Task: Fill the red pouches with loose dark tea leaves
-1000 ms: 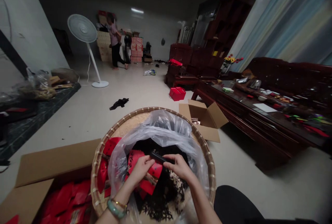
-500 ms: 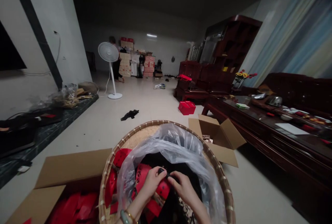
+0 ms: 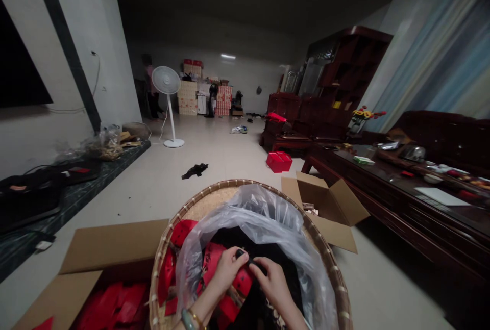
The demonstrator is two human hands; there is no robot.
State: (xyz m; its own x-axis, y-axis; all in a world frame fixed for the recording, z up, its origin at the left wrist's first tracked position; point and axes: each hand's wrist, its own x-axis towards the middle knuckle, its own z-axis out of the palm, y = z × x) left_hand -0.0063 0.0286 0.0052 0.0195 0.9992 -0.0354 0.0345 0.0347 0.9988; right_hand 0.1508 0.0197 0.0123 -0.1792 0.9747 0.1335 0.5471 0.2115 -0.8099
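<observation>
My left hand (image 3: 226, 269) and my right hand (image 3: 273, 278) are close together over a round woven bamboo basket (image 3: 345, 294). Both are closed on a small, narrow black piece (image 3: 250, 260), pinched between thumbs and fingers; its exact kind is too small to make out. Under them a clear plastic bag (image 3: 264, 212) lines part of the basket, its mouth spread wide. Inside it lies a black mass (image 3: 285, 253), with red printed packets (image 3: 212, 258) at its left. More red pieces (image 3: 184, 232) rest between the bag and the basket's left wall.
An open cardboard box (image 3: 115, 243) with red pieces (image 3: 122, 299) stands at the left. Another open box (image 3: 339, 235) sits by the dark wooden table (image 3: 386, 202). Ahead are a red box (image 3: 279, 161), a black item (image 3: 195, 171) and a white fan (image 3: 166, 80). A person (image 3: 152, 90) stands behind it.
The view has shifted slightly, so the room appears farther right. Both hands keep hold of the black piece, with a small shift of the fingers. The person at the back has moved left.
</observation>
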